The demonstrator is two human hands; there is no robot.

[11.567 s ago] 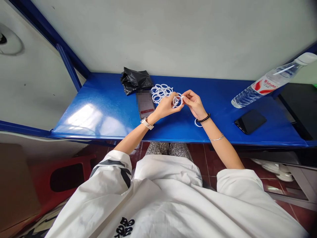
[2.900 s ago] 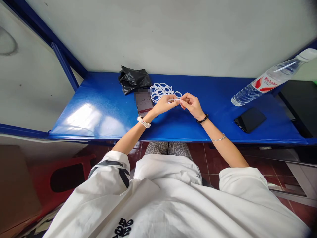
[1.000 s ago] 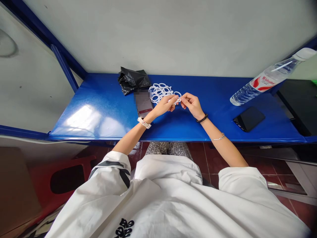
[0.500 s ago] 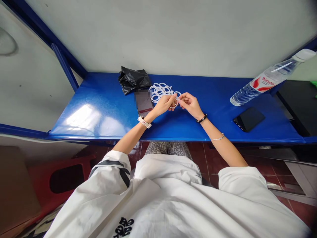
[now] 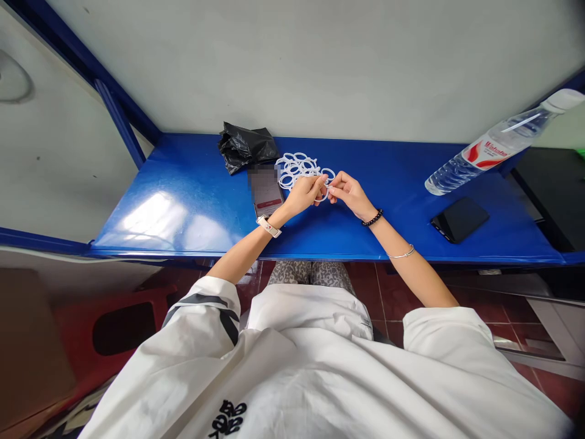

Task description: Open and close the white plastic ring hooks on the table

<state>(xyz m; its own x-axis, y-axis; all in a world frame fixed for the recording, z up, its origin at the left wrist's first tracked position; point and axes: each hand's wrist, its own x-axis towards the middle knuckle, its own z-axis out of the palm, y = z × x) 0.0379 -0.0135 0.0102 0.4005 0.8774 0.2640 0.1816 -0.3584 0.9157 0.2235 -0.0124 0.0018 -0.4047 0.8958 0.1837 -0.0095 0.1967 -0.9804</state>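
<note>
Several white rings (image 5: 297, 166) lie in a linked-looking heap on the blue table (image 5: 210, 201), just beyond my hands. My left hand (image 5: 307, 192) is closed, thumb and fingers pinching a white ring at the heap's near right side. From the right, my right hand (image 5: 350, 192) pinches the same ring's edge, its fingertips almost meeting those of the left. Fingers cover part of this ring, and how it joins the others cannot be made out. A phone (image 5: 267, 198) with a lit screen lies beside my left hand, partly behind it.
A crumpled black plastic bag (image 5: 249, 146) sits at the back, left of the rings. On the right stand a water bottle (image 5: 484, 149) and, before it, a dark phone (image 5: 459, 219). A blue frame post (image 5: 119, 125) rises at the left, and a grey wall (image 5: 320, 73) backs the table.
Both hands stay in nearly the same spot, with only slight finger and wrist shifts around the held ring. The other things have not moved.
</note>
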